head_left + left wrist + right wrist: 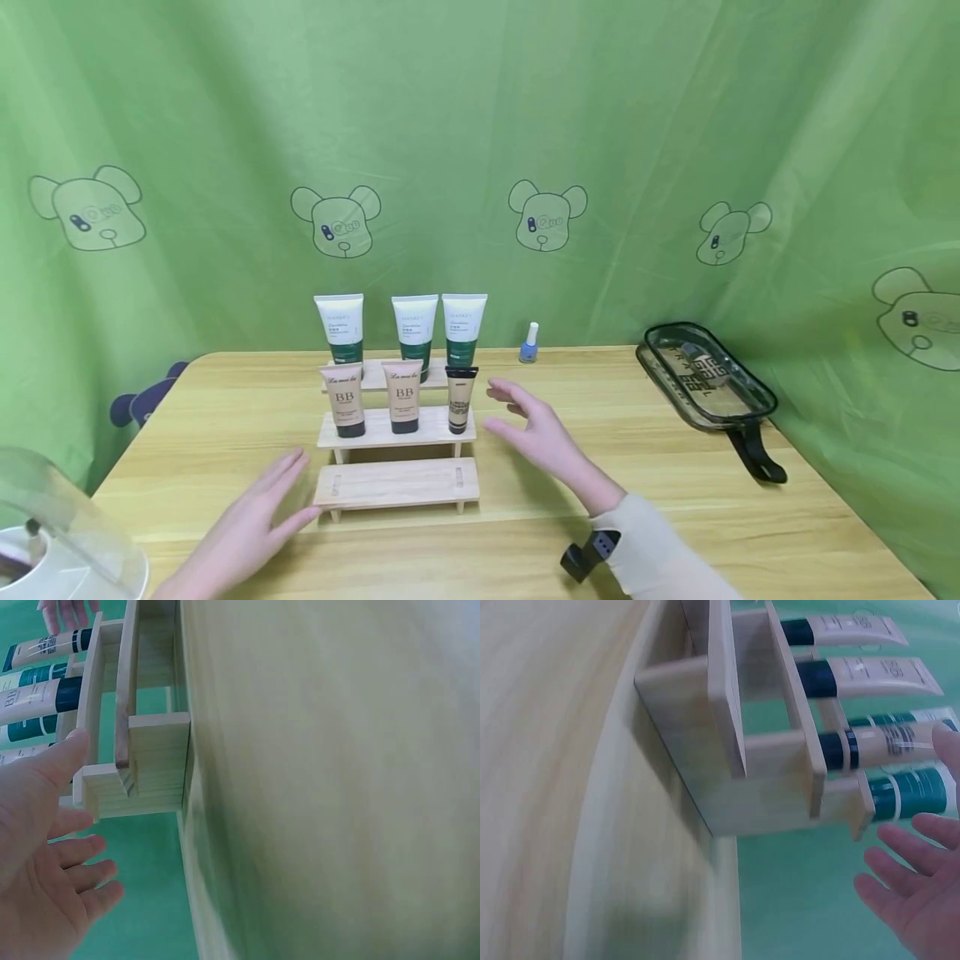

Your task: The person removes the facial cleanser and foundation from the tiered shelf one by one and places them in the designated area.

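Note:
A three-step wooden display rack point(396, 483) stands on the table. Its middle step holds two pink BB cream tubes point(345, 402) and a smaller beige tube with a black top point(459, 402). Along the back step stand three white and green tubes point(416, 325); the front step is bare. My left hand point(251, 517) hangs beside the rack's front left corner, fingers extended, holding nothing. On the other side my right hand point(536, 425) is beside the small beige tube, thumb and fingers spread, with nothing held. In the right wrist view its thumb overlaps that tube's end.
A blue nail polish bottle point(528, 346) stands near the table's back edge. Farther right lies a clear black-edged travel pouch point(708, 375) with a black strap point(756, 454). At the near left is a transparent container point(112, 558) with a white cup. Green curtain surrounds the table.

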`<state>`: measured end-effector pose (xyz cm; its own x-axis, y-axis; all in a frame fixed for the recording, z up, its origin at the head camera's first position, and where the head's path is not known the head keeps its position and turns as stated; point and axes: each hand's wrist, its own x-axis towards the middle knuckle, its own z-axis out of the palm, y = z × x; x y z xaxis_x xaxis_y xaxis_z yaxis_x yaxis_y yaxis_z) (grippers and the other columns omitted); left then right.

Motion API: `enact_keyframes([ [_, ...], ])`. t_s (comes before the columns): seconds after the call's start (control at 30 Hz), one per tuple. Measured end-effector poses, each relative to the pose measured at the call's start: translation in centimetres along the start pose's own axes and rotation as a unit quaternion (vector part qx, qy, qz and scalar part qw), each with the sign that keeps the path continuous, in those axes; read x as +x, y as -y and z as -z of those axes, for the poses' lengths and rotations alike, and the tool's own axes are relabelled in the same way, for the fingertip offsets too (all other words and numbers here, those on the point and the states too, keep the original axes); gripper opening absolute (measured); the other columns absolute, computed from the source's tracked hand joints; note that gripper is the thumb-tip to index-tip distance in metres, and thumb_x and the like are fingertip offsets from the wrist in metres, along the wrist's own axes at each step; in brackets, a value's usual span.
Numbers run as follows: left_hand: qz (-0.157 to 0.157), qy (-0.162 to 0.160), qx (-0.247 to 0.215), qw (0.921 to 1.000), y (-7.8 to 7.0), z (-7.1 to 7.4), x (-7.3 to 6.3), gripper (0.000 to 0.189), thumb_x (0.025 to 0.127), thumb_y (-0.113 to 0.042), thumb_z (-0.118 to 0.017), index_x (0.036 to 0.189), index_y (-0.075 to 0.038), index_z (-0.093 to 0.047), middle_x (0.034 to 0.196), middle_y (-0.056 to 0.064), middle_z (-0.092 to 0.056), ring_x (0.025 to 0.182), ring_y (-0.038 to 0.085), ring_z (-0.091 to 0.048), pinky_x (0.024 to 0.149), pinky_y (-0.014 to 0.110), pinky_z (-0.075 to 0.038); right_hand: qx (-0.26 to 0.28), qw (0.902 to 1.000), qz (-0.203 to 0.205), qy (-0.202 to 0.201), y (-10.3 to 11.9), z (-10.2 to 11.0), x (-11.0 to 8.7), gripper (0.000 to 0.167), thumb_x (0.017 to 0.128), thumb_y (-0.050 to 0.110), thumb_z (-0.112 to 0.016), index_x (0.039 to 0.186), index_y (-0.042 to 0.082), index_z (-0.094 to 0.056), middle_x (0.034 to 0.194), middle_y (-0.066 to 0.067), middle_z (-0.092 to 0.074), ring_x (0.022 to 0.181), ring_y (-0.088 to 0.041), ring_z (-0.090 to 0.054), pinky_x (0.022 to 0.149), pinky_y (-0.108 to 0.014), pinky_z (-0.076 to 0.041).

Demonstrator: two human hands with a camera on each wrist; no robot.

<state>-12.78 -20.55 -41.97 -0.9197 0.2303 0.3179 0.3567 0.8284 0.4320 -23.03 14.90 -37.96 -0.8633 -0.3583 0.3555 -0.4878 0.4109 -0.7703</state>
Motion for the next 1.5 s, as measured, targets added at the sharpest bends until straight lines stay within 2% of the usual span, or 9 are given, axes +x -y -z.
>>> enact_keyframes([
  [0.17, 0.003, 0.015, -0.008, 0.9998, 0.0, -0.3, 0.1, 0.064, 0.086, -0.039, -0.062, 0.132, 0.003, -0.046, 0.138, 0.022, -0.039, 0.124, 0.040, -0.037, 0.101, 0.056, -0.030, 0.071, 0.9973, -0.019, 0.005, 1.5, -1.1, 0.4, 0.050, 0.081, -0.001, -0.067, 0.125, -0.009, -0.047, 0.118, -0.025, -0.055, 0.110, -0.037, -0.052, 0.096, -0.046, -0.042],
  [0.3, 0.003, 0.020, -0.019, 0.9996, 0.2, -0.6, 0.0, 0.062, 0.086, -0.036, -0.063, 0.131, 0.003, -0.047, 0.137, 0.022, -0.040, 0.123, 0.039, -0.039, 0.100, 0.055, -0.032, 0.111, 0.9931, -0.037, 0.005, 1.1, -1.8, 0.8, 0.049, 0.080, -0.001, -0.067, 0.125, -0.007, -0.048, 0.115, -0.020, -0.057, 0.108, -0.034, -0.053, 0.094, -0.041, -0.045],
  [0.4, 0.001, 0.022, -0.028, 0.9994, 0.4, -0.8, 0.1, 0.060, 0.086, -0.034, -0.064, 0.131, 0.002, -0.048, 0.136, 0.021, -0.041, 0.122, 0.038, -0.040, 0.099, 0.055, -0.033, 0.124, 0.9914, -0.042, 0.005, 1.7, -2.2, 0.9, 0.048, 0.080, -0.002, -0.067, 0.124, -0.008, -0.048, 0.112, -0.019, -0.057, 0.105, -0.033, -0.054, 0.092, -0.036, -0.047],
  [0.53, -0.005, 0.024, -0.032, 0.9992, 0.4, -0.8, 0.1, 0.055, 0.086, -0.030, -0.065, 0.129, 0.001, -0.050, 0.136, 0.019, -0.043, 0.122, 0.036, -0.042, 0.099, 0.054, -0.034, 0.123, 0.9915, -0.043, -0.007, 1.6, -2.8, 1.1, 0.043, 0.079, -0.002, -0.067, 0.119, -0.008, -0.051, 0.107, -0.018, -0.059, 0.101, -0.031, -0.056, 0.088, -0.029, -0.050],
  [0.6, -0.008, 0.025, -0.028, 0.9993, 0.3, -0.8, 0.1, 0.052, 0.086, -0.027, -0.066, 0.127, 0.001, -0.052, 0.134, 0.019, -0.044, 0.121, 0.036, -0.043, 0.099, 0.053, -0.034, 0.118, 0.9920, -0.041, -0.016, 0.7, -3.2, 1.4, 0.041, 0.079, -0.001, -0.068, 0.117, -0.006, -0.054, 0.104, -0.016, -0.060, 0.099, -0.029, -0.057, 0.086, -0.027, -0.050],
  [0.83, -0.031, 0.019, -0.018, 0.9992, 0.3, -0.9, 0.2, 0.041, 0.085, -0.019, -0.067, 0.120, 0.000, -0.059, 0.126, 0.015, -0.055, 0.116, 0.033, -0.049, 0.096, 0.050, -0.040, 0.102, 0.9931, -0.045, -0.035, 0.8, -3.7, 1.5, 0.031, 0.080, -0.002, -0.067, 0.109, -0.005, -0.058, 0.098, -0.012, -0.062, 0.094, -0.026, -0.059, 0.082, -0.027, -0.052],
  [1.0, -0.032, 0.020, -0.019, 0.9991, 0.3, -0.9, 0.2, 0.040, 0.085, -0.016, -0.067, 0.120, -0.001, -0.060, 0.125, 0.013, -0.055, 0.115, 0.031, -0.051, 0.095, 0.048, -0.042, 0.104, 0.9921, -0.057, -0.041, 1.2, -3.7, 1.5, 0.028, 0.080, -0.003, -0.066, 0.107, -0.004, -0.059, 0.097, -0.011, -0.063, 0.093, -0.026, -0.059, 0.081, -0.027, -0.052],
  [1.3, -0.040, 0.012, -0.012, 0.9991, 0.3, -1.0, 0.2, 0.040, 0.083, -0.011, -0.068, 0.120, 0.000, -0.059, 0.126, 0.014, -0.054, 0.113, 0.031, -0.052, 0.095, 0.048, -0.041, 0.093, 0.9933, -0.057, -0.037, 4.4, -3.0, 0.9, 0.024, 0.080, -0.008, -0.063, 0.104, -0.010, -0.058, 0.093, -0.015, -0.062, 0.090, -0.031, -0.059, 0.079, -0.029, -0.053],
  [1.5, -0.040, 0.012, -0.010, 0.9991, 0.2, -1.0, 0.3, 0.039, 0.082, -0.010, -0.068, 0.120, 0.000, -0.059, 0.125, 0.014, -0.055, 0.112, 0.031, -0.053, 0.094, 0.047, -0.042, 0.097, 0.9927, -0.062, -0.037, 4.9, -2.8, 0.8, 0.024, 0.080, -0.009, -0.063, 0.103, -0.010, -0.058, 0.094, -0.016, -0.062, 0.091, -0.032, -0.058, 0.080, -0.029, -0.053],
])
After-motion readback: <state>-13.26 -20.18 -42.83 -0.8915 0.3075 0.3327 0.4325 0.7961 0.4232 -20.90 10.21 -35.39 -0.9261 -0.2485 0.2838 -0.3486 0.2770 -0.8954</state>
